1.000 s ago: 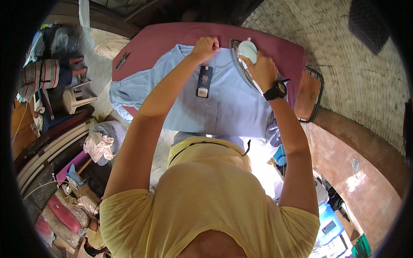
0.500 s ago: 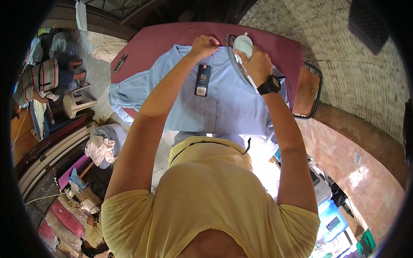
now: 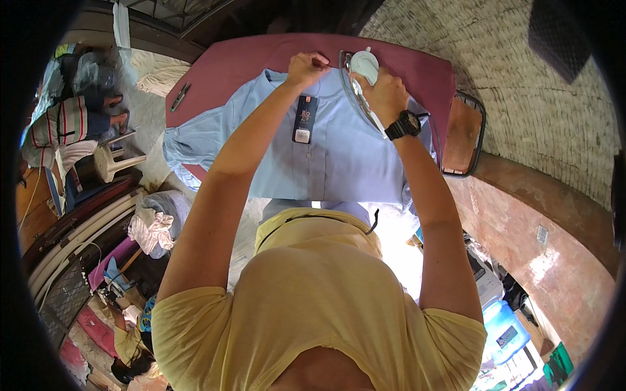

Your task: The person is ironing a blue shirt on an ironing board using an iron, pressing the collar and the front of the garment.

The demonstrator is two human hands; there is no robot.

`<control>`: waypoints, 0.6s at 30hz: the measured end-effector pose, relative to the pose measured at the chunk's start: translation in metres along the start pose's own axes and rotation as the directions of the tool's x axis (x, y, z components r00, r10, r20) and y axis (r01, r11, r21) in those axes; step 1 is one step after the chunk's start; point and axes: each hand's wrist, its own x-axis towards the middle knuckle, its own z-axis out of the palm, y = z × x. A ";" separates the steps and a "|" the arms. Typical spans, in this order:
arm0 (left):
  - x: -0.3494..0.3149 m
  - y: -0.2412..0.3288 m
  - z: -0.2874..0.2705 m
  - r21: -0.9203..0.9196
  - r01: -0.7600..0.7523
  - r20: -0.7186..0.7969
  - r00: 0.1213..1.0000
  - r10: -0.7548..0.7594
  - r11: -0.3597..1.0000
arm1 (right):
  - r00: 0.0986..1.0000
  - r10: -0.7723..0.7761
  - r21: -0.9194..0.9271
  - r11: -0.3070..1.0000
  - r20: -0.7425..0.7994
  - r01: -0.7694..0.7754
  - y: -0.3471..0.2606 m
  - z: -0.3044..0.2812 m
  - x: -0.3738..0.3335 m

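Observation:
A light blue button-front shirt lies spread over a dark red padded ironing surface, a dark hang tag on its chest. My right hand is wrapped around the handle of a clothes iron, which is pale green and white. The iron rests on the shirt's right shoulder area, its long edge slanting down toward my wrist. At the collar, my left hand is closed with fingertips pinched at the shirt's upper edge; the exact grip is partly hidden.
Small thread snippers lie on the red cover at left. A metal frame juts out at right beside a woven wall. On the left are a stool, bagged cloth and a seated person. Another person sits lower left.
The iron and my right hand have shifted slightly left and up. My left hand stays at the collar. At lower left, the other person has moved further into view.

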 end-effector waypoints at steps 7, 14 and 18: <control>0.001 0.017 -0.010 0.202 0.115 -0.094 0.991 -0.098 0.973 | 0.999 -0.034 0.070 0.997 0.023 0.032 0.017 0.002 0.006; 0.013 -0.001 -0.017 0.218 0.121 0.011 0.992 -0.126 0.968 | 0.971 -0.142 0.095 0.987 0.194 0.126 0.008 -0.036 0.008; 0.022 -0.011 -0.024 0.189 0.026 0.107 0.993 -0.047 0.982 | 0.957 -0.217 0.015 0.976 0.195 0.218 0.017 -0.024 0.007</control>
